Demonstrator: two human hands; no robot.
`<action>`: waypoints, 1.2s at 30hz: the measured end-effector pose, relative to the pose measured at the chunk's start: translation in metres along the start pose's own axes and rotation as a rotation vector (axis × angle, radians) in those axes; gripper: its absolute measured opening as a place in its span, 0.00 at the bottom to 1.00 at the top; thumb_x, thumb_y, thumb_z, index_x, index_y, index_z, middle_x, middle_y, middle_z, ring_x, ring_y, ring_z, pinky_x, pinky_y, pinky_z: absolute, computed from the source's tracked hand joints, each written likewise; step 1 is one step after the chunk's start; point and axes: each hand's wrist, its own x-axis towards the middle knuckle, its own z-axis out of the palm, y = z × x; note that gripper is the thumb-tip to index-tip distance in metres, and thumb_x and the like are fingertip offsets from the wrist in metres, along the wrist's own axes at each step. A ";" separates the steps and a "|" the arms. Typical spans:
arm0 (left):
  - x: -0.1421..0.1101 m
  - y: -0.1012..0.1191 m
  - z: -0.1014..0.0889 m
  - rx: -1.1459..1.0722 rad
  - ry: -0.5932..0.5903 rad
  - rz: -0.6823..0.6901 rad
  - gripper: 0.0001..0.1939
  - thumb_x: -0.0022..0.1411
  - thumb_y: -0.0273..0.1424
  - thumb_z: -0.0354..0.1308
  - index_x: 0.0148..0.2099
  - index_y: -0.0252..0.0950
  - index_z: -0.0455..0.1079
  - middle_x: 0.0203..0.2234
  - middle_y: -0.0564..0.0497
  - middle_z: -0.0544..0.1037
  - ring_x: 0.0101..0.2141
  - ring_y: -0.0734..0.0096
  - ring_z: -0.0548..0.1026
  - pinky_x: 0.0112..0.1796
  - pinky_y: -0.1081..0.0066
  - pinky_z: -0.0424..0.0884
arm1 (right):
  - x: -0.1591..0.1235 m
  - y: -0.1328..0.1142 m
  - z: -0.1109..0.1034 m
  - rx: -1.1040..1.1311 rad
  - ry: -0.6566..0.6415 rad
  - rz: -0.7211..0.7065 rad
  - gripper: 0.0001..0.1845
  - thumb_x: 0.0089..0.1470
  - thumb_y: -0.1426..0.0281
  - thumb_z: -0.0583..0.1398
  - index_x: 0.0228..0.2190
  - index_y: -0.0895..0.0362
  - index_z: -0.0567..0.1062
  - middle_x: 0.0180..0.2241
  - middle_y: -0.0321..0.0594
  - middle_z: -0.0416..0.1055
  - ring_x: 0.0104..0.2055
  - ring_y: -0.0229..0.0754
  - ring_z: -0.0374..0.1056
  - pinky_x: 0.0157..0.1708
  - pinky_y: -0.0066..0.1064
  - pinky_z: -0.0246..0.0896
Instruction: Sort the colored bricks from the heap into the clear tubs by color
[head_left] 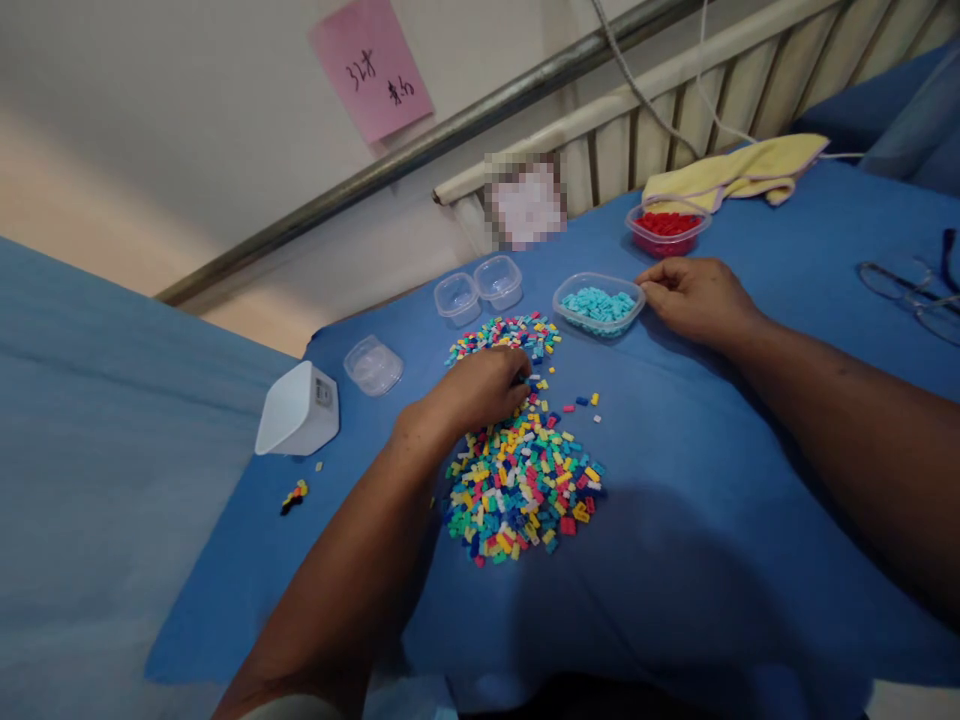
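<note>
The left hand (487, 385) curls over the mixed toy bricks (525, 490), left of the plastic tub (592, 282) (its grip hidden); the right hand (694, 295) pinches the tub's right rim, so tugging might spill turquoise bricks (600, 306).

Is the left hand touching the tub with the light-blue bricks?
Apart: in the head view, loose bricks and blue cloth show between the left hand and the light-blue brick tub.

Heaped multicoloured bricks (519, 488) beside tub (583, 324)
</note>
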 end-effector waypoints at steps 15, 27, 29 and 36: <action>0.008 0.005 -0.020 -0.252 0.192 -0.052 0.04 0.63 0.28 0.59 0.41 0.37 0.72 0.30 0.52 0.77 0.29 0.67 0.71 0.31 0.66 0.61 | 0.003 0.002 0.002 -0.009 -0.028 -0.004 0.14 0.64 0.67 0.63 0.45 0.54 0.88 0.43 0.44 0.87 0.43 0.51 0.80 0.47 0.43 0.74; 0.058 -0.004 -0.034 -0.383 0.398 0.032 0.12 0.70 0.33 0.61 0.51 0.34 0.79 0.38 0.47 0.83 0.35 0.66 0.77 0.37 0.67 0.70 | 0.003 0.004 0.002 0.069 -0.045 0.020 0.11 0.63 0.67 0.64 0.42 0.51 0.87 0.42 0.43 0.86 0.43 0.54 0.81 0.49 0.46 0.74; 0.034 -0.013 -0.027 -0.325 0.343 -0.020 0.12 0.71 0.33 0.59 0.49 0.35 0.80 0.36 0.48 0.84 0.34 0.65 0.78 0.38 0.66 0.72 | 0.003 0.004 0.004 0.110 -0.010 0.024 0.10 0.62 0.68 0.65 0.41 0.52 0.87 0.41 0.44 0.86 0.42 0.54 0.81 0.49 0.46 0.74; -0.047 -0.043 0.014 -0.486 0.256 -0.063 0.16 0.72 0.34 0.54 0.52 0.37 0.81 0.44 0.47 0.86 0.42 0.62 0.83 0.45 0.64 0.78 | -0.001 0.003 0.000 0.266 0.151 0.036 0.14 0.63 0.71 0.62 0.45 0.60 0.85 0.39 0.50 0.86 0.33 0.45 0.76 0.41 0.37 0.72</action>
